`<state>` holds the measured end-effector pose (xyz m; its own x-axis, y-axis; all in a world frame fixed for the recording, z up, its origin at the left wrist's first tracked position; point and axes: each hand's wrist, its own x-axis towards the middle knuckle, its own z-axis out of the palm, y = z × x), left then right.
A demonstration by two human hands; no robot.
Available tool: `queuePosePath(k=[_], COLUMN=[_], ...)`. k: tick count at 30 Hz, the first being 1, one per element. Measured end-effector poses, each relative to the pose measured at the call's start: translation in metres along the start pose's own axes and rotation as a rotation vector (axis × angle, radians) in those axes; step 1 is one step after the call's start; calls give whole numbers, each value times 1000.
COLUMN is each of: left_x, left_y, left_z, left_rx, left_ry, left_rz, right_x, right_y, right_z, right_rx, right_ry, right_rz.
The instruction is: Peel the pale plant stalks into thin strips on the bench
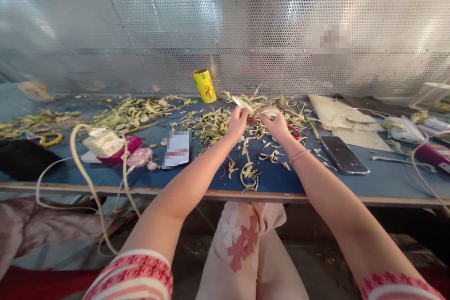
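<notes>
Pinched between both hands, left hand [237, 122] and right hand [276, 124], a pale leaf strip [253, 109] spans crosswise above the blue table [281, 176].

No legible text. Yellow roll [204, 85]: red mark, unreadable. Card [176, 149] on the blue bench [351, 183] and wall notice [331, 44]: blurred.

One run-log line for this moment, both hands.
left hand: pinching pale leaf strip | right hand: gripping same strip's other end | below: green-yellow leaf scraps on blue table
</notes>
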<state>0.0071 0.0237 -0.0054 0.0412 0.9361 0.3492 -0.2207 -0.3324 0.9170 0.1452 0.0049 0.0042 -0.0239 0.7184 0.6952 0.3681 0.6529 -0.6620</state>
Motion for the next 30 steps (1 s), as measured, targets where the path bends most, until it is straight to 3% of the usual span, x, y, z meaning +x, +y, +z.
queuePosePath(k=[13, 23, 30], left_x=[-13, -12, -6], left_y=[11, 8, -2], left_z=[3, 4, 4], left_rx=[269, 163, 6], left_ry=[-120, -263, -215], left_rz=[63, 17, -125], right_x=[2, 2, 3], right_y=[8, 11, 16], right_z=[3, 3, 4], right_rx=[268, 274, 267], right_ry=[47, 65, 97], right_rz=[352, 422, 441])
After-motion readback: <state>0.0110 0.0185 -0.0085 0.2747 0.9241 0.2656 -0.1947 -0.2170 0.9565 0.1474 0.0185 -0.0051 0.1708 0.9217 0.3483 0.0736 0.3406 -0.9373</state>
